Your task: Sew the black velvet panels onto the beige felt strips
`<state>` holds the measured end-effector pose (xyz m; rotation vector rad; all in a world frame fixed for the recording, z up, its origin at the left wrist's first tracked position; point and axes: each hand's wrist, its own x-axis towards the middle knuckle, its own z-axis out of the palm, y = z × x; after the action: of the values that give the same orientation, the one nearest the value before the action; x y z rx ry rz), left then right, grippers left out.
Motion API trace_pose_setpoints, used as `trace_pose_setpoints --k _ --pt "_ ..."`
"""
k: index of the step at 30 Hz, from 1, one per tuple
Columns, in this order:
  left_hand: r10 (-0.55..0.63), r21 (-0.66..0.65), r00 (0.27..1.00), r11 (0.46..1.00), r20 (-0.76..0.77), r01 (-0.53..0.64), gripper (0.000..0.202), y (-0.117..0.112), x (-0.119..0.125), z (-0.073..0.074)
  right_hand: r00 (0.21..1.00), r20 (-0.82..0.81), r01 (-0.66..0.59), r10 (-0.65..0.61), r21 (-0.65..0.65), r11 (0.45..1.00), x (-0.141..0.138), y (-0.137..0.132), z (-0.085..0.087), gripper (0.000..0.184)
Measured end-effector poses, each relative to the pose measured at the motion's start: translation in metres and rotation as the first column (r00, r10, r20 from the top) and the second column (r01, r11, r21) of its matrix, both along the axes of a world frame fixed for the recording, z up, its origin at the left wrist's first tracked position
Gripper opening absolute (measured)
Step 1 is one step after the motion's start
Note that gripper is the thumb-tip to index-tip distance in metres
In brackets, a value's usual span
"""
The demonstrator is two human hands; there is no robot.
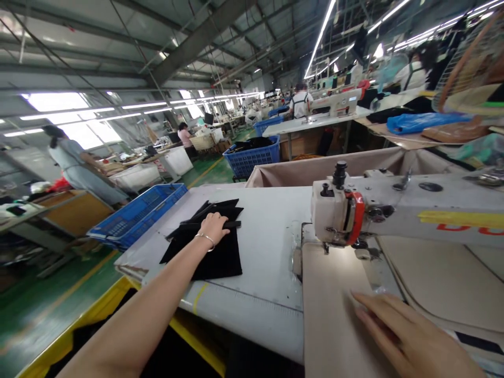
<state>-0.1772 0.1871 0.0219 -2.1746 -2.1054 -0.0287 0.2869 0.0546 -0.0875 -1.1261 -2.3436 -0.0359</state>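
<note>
My left hand [213,229], with a bangle at the wrist, reaches out over a small stack of black fabric pieces [220,261] on the white sewing table [268,220]. Its fingers curl around a narrow black strip [233,224] on top of the stack. My right hand [397,325] is at the lower right, fingers extended and slightly apart, over a beige panel [331,299]. Whether it presses on the panel is unclear. Just beyond the panel stands the sewing machine head [334,210], with an orange-red lever on its front.
A blue crate [137,215] stands beyond the table's left side, another blue crate [254,157] farther back. Below the table edge hangs a yellow-edged bin [98,310] with black material. A beige cloth-lined trough [291,170] runs behind the machine. Several people work in the background.
</note>
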Motion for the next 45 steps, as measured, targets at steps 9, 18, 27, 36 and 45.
trace_pose_setpoints --k 9,18,27,36,45 --pt "-0.131 0.205 0.982 0.974 0.137 0.101 0.038 -0.045 0.009 0.093 0.987 0.139 0.072 -0.077 0.043 0.996 -0.042 0.038 0.019 0.042" --pt "-0.271 0.047 0.955 0.963 0.119 0.267 0.047 -0.033 0.072 -0.009 0.99 0.118 0.073 -0.074 0.01 0.997 -0.042 0.033 0.026 0.039" --pt "-0.574 0.01 0.761 0.8 0.303 0.6 0.026 -0.039 0.139 -0.045 0.987 0.124 0.112 -0.106 -0.045 0.993 -0.044 0.032 0.034 0.038" --pt "-0.327 -0.083 0.736 0.884 0.593 0.46 0.025 -0.08 0.106 0.008 0.982 0.116 0.153 -0.148 -0.036 0.988 -0.052 0.029 0.033 0.041" --pt "-0.163 -0.062 0.586 0.937 0.794 0.344 0.028 -0.078 0.112 0.096 0.982 0.129 0.142 -0.137 -0.032 0.989 -0.052 0.031 0.032 0.04"
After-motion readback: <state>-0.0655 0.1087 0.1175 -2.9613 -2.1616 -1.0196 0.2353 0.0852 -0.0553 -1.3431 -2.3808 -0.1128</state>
